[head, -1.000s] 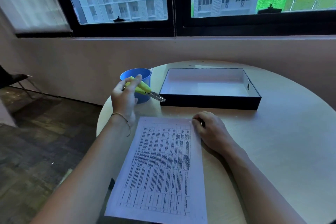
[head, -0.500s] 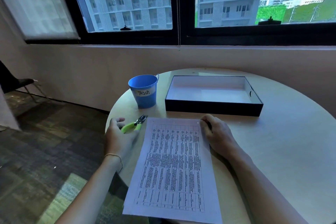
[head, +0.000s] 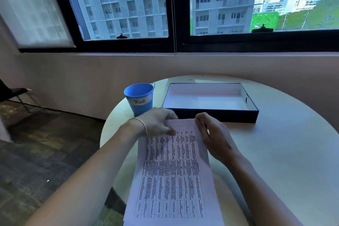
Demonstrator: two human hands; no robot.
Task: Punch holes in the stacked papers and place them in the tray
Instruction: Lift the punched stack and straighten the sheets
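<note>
The stacked papers, printed with a table of text, lie lengthwise on the round table and hang over its near edge. My left hand covers the stack's far left corner, thumb on the top sheet and fingers curled over the edge. My right hand grips the far right corner and lies along the right edge. The black tray with a white inside stands just beyond the papers, with nothing in it. The yellow-green hole punch is not visible; my left hand may hide it.
A blue bucket labelled "Trash" stands left of the tray, close behind my left hand. The pale table top stretches to the right. A wall and window run behind the table. Dark floor lies to the left.
My left hand lowered the hole punch from near the bucket to the table, then moved right onto the papers' far left corner. The punch is now out of sight. My right hand stayed at the right corner.
</note>
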